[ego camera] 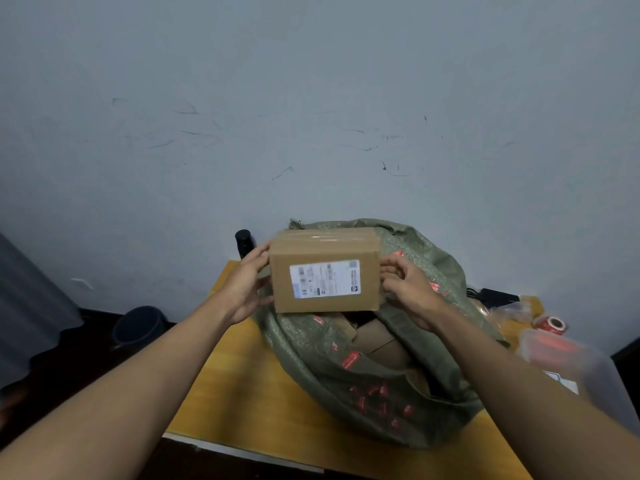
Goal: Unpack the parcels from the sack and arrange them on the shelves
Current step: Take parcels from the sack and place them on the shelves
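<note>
A brown cardboard parcel (325, 270) with a white shipping label facing me is held up above the open mouth of a green woven sack (311, 355). My left hand (246, 287) grips its left side and my right hand (408, 289) grips its right side, fingers curled on the box edges. The sack lies on a yellow wooden table (239, 386) and has red printing on it. More brown parcels (377, 336) show inside its opening. No shelves are in view.
A grey scuffed wall stands right behind the table. A black cylinder (244, 242) sits at the table's back left. A red tape roll (552, 323), plastic wrapping and a black cable lie at the right. A dark bin (138, 327) stands on the floor at the left.
</note>
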